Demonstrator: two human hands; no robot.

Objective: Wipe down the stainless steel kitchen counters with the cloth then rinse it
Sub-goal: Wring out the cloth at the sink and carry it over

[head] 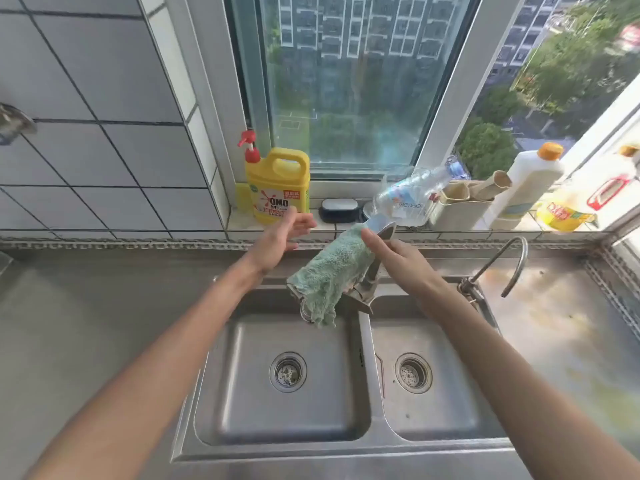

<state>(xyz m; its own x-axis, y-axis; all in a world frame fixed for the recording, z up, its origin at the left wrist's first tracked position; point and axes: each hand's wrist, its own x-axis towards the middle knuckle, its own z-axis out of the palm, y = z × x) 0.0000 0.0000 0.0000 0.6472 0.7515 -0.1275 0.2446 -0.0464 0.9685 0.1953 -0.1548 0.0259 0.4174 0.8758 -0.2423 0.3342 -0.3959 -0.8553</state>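
Note:
A green terry cloth [329, 271] hangs draped over the steel mixer tap [367, 285] between the two basins, its lower end dangling over the left basin [284, 375]. My right hand [398, 258] lies flat against the cloth's right upper edge and the tap lever, fingers stretched out. My left hand [284, 237] hovers just left of the cloth, fingers spread, holding nothing. No water runs from the tap. The stainless steel counter [86, 306] stretches left and right of the sink.
The right basin [433, 375] adjoins the left one. A thin curved tap [512, 268] stands on the right. The sill holds a yellow detergent jug [277, 188], a soap dish [339, 209], a clear plastic bottle [412, 195], a white bottle [526, 185] and an oil jug [585, 199].

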